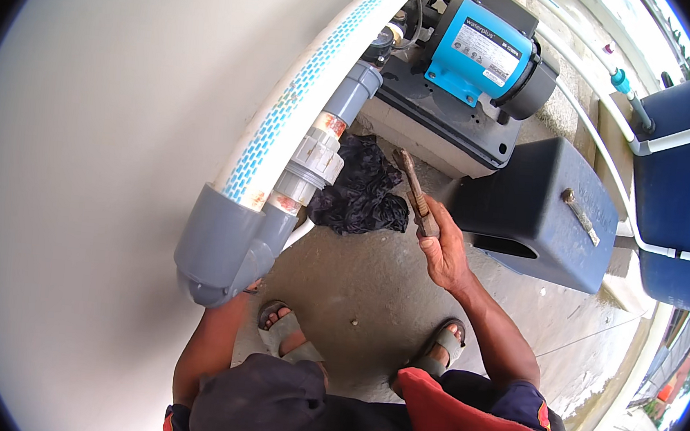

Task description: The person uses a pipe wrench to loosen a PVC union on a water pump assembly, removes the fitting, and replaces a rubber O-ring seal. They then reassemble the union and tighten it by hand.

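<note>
My right hand [442,249] grips a brown, worn metal tool [410,176], perhaps a wrench, held up beside a crumpled black sheet or bag [361,188]. At left a white pipe [303,80] with a blue pattern runs down into a grey elbow fitting [220,237]. Beside it, a thinner run has grey sockets and a union [315,154], with reddish-brown smears. My left hand [252,288] is behind the elbow, with only a small part showing; whether it holds the fitting I cannot tell.
A blue-and-black pump [482,51] sits on a dark base [460,123]. A dark plastic cover [526,207] with a short tube on it lies right of the tool, near blue tanks [675,195] and white pipes. A pale wall [76,192] fills the left; my sandalled feet are on concrete [364,283].
</note>
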The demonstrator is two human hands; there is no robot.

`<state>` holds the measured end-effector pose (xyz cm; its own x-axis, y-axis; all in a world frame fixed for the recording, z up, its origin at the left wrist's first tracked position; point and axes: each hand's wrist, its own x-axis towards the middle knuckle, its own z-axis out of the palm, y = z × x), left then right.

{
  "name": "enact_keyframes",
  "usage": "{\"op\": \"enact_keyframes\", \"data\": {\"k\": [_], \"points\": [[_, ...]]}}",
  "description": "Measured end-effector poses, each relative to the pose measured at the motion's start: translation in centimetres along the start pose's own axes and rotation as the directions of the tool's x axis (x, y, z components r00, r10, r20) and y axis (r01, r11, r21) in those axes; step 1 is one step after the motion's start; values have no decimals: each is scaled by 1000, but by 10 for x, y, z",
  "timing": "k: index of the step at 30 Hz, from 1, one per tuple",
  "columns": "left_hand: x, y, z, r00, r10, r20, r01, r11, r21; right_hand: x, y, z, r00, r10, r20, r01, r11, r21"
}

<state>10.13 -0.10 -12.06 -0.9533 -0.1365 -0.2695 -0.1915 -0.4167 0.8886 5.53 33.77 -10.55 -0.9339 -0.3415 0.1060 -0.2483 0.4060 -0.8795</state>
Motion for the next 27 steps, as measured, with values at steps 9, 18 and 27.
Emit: {"op": "enact_keyframes", "data": {"k": [9, 18, 27], "points": [[18, 101, 57, 949, 158, 273, -281, 817, 503, 61, -125, -25, 960, -69, 272, 43, 994, 100], [15, 124, 60, 920, 132, 368, -280, 880, 383, 102, -168, -37, 878, 25, 478, 65, 983, -169], [18, 111, 82, 958, 129, 256, -258, 781, 569, 118, -178, -36, 837, -19, 547, 267, 886, -378]]}}
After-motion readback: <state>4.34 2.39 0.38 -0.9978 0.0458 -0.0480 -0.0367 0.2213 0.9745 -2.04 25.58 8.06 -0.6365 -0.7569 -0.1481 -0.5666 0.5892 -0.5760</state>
